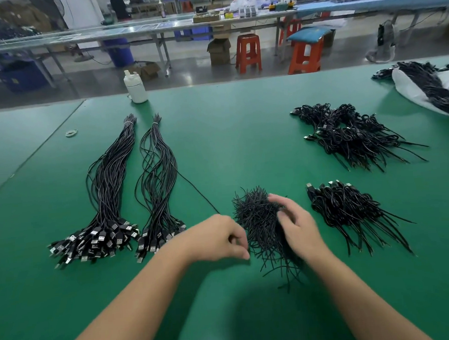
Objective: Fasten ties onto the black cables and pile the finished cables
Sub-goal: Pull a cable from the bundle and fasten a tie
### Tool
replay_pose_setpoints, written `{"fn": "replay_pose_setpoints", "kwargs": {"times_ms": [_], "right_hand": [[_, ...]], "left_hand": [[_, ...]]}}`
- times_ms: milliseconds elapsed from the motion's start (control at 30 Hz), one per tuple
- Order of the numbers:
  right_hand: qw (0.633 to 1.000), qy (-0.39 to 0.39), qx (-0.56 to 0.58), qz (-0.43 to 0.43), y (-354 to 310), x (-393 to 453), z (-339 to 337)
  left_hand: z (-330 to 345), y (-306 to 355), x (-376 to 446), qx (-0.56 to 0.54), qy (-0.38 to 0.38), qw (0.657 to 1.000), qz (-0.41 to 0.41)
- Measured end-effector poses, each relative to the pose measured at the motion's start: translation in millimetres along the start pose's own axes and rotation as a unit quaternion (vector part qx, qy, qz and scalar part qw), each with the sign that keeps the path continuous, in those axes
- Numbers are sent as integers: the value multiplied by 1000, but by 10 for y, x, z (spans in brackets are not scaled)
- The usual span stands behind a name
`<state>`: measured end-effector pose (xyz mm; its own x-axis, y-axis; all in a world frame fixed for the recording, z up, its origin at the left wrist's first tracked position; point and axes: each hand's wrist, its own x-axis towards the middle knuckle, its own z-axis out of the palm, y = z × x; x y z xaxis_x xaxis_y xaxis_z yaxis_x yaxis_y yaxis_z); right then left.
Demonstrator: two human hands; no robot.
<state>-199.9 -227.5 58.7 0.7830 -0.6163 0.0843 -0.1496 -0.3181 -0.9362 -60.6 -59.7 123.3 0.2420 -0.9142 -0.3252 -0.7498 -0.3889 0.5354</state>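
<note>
Two long bundles of straight black USB cables (107, 186) (157, 178) lie on the left of the green table (229, 133), plugs toward me. One loose black cable (198, 193) runs from the right bundle down to my left hand (219, 239), whose fingers are closed on its end. A heap of black ties (260, 220) sits in the middle. My right hand (296, 224) rests on the heap with fingers bent into the ties. Coiled, tied cables lie in a near pile (347, 207) and a far pile (351, 133) on the right.
A white plastic bottle (135, 87) stands at the table's far edge. A small rubber band (72, 132) lies at the far left. A white bag with more black cables (430, 89) sits at the far right. Orange stools and other benches stand beyond the table.
</note>
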Motion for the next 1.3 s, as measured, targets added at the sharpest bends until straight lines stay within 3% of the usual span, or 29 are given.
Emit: {"fn": "replay_pose_setpoints", "kwargs": {"times_ms": [100, 200, 267, 333, 400, 600, 700, 800, 900, 1033, 1067, 1133, 1167, 1200, 1233, 1300], "right_hand": [[986, -154, 56, -17, -331, -2, 163], [980, -190, 40, -36, -491, -11, 261], [980, -181, 63, -51, -553, 3, 286], [978, -161, 117, -55, -595, 32, 320], [974, -143, 166, -55, -602, 59, 360], [967, -156, 202, -25, -566, 50, 422], [965, -166, 200, -26, -558, 47, 426], [964, -170, 204, -21, -570, 51, 423], [961, -176, 212, -10, -562, 39, 433], [952, -199, 234, 14, -539, 16, 459], [946, -213, 242, 30, -525, 4, 473], [933, -242, 256, 67, -483, -26, 522], [925, -250, 272, 90, -457, -45, 547], [912, -251, 300, 118, -432, -59, 562], [894, -249, 342, 146, -411, -66, 568], [858, -236, 418, 183, -381, -44, 554]], "left_hand": [[-164, 109, -23, -44, 103, 993, 31], [-319, 144, -12, -143, 303, 941, 40], [-365, 124, 25, -278, 355, 892, 19], [-340, 103, 70, -440, 337, 832, 19], [-253, 79, 119, -518, 291, 805, 23], [-72, 59, 173, -476, 183, 859, 42], [-84, 36, 190, -476, 156, 865, 37], [-81, 26, 209, -515, 139, 845, 47], [-73, 7, 246, -545, 154, 823, 46], [-60, 20, 294, -482, 243, 840, 59], [-91, 35, 305, -501, 271, 819, 77], [-251, 79, 284, -630, 274, 720, 100], [-346, 77, 248, -692, 252, 668, 108], [-432, 52, 195, -726, 216, 643, 112], [-505, 23, 131, -730, 163, 654, 115], [-559, -13, -3, -686, 2, 717, 123]]}}
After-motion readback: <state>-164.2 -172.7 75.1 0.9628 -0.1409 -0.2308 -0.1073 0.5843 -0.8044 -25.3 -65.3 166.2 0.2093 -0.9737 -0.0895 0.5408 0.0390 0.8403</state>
